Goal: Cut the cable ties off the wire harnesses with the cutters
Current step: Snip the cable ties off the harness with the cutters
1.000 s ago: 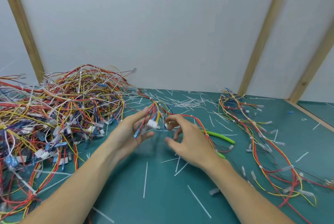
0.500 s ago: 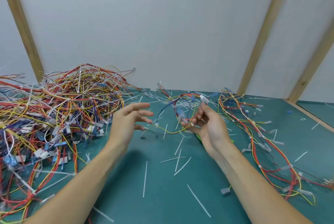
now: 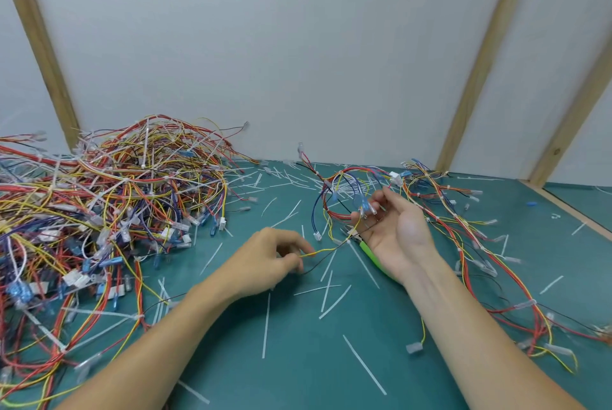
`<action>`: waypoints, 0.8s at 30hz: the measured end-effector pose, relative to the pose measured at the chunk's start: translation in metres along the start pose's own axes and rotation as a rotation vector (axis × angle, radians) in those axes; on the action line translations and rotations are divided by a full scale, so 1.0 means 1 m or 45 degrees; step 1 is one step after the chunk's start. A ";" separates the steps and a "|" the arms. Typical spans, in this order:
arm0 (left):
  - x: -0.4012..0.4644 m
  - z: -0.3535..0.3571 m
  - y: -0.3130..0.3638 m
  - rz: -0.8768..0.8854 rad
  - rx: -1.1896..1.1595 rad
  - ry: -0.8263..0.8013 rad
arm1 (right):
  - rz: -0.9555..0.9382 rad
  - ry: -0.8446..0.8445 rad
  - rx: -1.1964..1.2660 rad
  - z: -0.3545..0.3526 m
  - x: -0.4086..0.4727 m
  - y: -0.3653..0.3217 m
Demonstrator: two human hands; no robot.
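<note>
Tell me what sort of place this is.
Likely a workbench for reworking harnesses: a green mat, a big pile of wire harnesses, and cut cable ties scattered about.

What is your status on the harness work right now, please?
Left hand pinches yellow wire; right hand holds harness. Cutters on mat, partly under right hand, not picked up. Cut ties litter mat.

I note green mat (image 3: 298, 376) as work surface; white wall panels (image 3: 281, 45) behind, wooden battens (image 3: 477, 78) slanting.
</note>
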State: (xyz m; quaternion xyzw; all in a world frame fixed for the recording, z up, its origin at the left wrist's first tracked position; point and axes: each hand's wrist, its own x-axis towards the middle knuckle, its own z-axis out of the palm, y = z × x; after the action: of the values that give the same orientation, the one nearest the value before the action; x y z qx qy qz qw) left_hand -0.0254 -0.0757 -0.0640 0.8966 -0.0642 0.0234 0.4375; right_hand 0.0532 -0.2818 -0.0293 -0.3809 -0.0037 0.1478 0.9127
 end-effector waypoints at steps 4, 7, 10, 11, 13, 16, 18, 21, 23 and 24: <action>-0.001 0.004 0.005 0.360 0.068 0.558 | 0.039 -0.063 -0.036 0.003 -0.002 0.004; -0.002 0.008 0.013 0.526 0.110 0.721 | 0.094 -0.157 -0.060 0.006 -0.004 0.012; -0.003 0.013 0.007 0.458 0.277 0.556 | 0.144 -0.224 -0.097 0.009 -0.007 0.016; -0.003 0.012 0.003 0.430 0.302 0.498 | 0.151 -0.233 -0.104 0.009 -0.008 0.016; -0.003 0.010 -0.003 0.397 0.294 0.395 | 0.154 -0.234 -0.093 0.008 -0.006 0.016; 0.000 0.013 -0.003 0.391 0.254 0.372 | 0.156 -0.267 -0.082 0.004 -0.005 0.015; 0.002 0.015 -0.002 0.420 0.144 0.501 | 0.129 -0.283 -0.131 0.003 -0.003 0.012; 0.006 0.011 -0.005 0.394 -0.064 0.684 | -0.247 0.044 -0.786 0.000 -0.001 0.009; 0.008 0.008 -0.010 0.324 -0.149 0.724 | -0.676 0.343 -1.568 -0.009 -0.001 0.005; 0.008 0.008 -0.012 0.288 -0.178 0.709 | -0.785 0.402 -1.915 -0.012 -0.002 0.003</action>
State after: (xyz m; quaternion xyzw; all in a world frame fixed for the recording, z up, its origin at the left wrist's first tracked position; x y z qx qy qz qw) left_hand -0.0161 -0.0761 -0.0775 0.8106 -0.0426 0.3121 0.4937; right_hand 0.0519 -0.2888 -0.0402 -0.8879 -0.0779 -0.2064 0.4037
